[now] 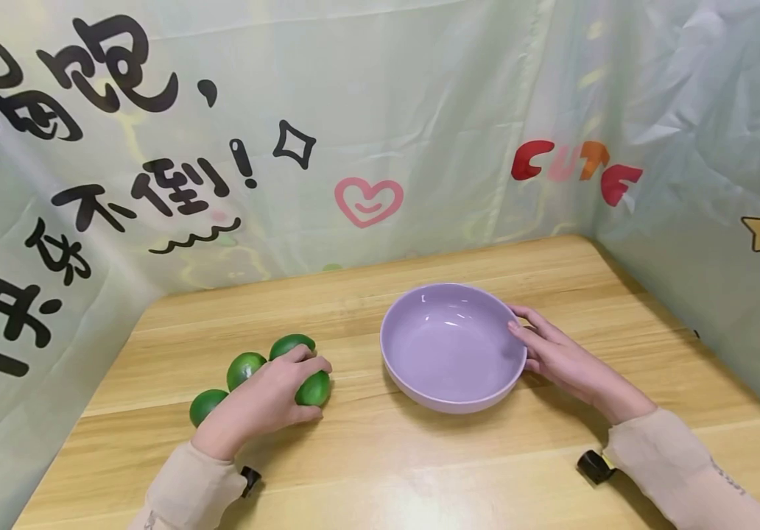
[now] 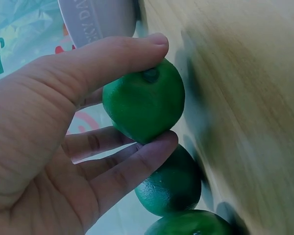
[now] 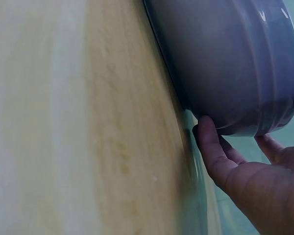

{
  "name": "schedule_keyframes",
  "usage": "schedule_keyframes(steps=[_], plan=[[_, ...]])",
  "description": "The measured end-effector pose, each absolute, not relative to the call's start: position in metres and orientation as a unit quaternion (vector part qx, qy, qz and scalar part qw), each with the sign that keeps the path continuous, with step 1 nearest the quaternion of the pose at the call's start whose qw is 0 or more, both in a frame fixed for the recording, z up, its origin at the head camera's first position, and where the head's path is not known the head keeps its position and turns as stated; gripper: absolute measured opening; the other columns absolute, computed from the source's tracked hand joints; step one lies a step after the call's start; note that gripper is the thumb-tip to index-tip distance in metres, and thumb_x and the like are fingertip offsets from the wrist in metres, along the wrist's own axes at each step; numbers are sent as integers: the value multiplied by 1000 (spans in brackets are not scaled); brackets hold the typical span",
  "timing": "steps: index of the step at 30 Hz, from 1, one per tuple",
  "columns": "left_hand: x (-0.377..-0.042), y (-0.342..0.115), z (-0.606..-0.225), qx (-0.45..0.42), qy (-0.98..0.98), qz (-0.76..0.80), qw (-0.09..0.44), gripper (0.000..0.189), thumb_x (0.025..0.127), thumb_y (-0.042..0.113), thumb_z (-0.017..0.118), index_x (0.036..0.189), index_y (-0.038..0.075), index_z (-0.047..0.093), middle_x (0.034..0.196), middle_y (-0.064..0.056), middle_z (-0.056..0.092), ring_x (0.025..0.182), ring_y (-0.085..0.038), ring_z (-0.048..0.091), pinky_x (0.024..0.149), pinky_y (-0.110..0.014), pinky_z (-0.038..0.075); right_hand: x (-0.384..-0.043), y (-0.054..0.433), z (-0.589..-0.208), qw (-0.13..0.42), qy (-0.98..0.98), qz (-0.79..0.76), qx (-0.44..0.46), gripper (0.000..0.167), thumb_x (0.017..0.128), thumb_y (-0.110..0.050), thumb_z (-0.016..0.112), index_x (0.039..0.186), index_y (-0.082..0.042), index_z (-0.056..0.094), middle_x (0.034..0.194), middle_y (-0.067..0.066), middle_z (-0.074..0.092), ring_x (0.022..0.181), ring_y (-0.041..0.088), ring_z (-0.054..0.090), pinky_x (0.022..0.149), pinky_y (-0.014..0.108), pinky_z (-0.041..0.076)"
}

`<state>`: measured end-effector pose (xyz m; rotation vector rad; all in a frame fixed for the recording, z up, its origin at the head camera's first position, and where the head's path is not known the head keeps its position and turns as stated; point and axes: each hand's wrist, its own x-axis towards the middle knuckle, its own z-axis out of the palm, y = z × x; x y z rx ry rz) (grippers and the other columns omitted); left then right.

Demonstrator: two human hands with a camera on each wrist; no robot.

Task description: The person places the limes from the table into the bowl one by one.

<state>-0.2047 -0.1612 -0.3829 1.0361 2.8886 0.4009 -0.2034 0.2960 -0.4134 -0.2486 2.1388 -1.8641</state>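
Note:
My left hand (image 1: 272,391) holds a green lime (image 1: 314,389) between thumb and fingertips, close over the wooden table. The left wrist view shows the thumb across the top of this lime (image 2: 144,107) and the fingers on its other side. Three other limes lie by the hand: one behind the fingers (image 1: 291,343), one beside the knuckles (image 1: 244,369) and one near the wrist (image 1: 207,405). To the right stands a purple bowl (image 1: 453,353) with a bare inside. At its right side my right hand (image 1: 559,361) grips it, thumb over the rim, fingers against the outer wall.
The wooden table (image 1: 380,464) extends to a pale printed curtain (image 1: 433,132) at the back and sides. Black wrist devices show beside the left sleeve (image 1: 250,480) and the right sleeve (image 1: 595,467).

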Motion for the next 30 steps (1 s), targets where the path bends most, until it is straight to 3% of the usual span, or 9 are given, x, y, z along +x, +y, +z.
schedule_keyframes(steps=[17,30], plan=[[-213,-155,-376,368,920,131,-42,53,81,21,95,127,16,70,118,-6,65,92,-15,65,74,-29,57,-203,298,-414,149,744,-645,-93,66,118,-37,40,170,-5,14,168,35,26,140,32,55,99,22,57],[-218,-144,-365,388,908,146,-56,52,81,17,94,127,15,70,121,-9,65,90,-16,66,72,-24,56,-203,297,-414,150,739,-651,-91,65,118,-37,40,169,-5,14,169,35,25,137,25,58,99,22,57]])
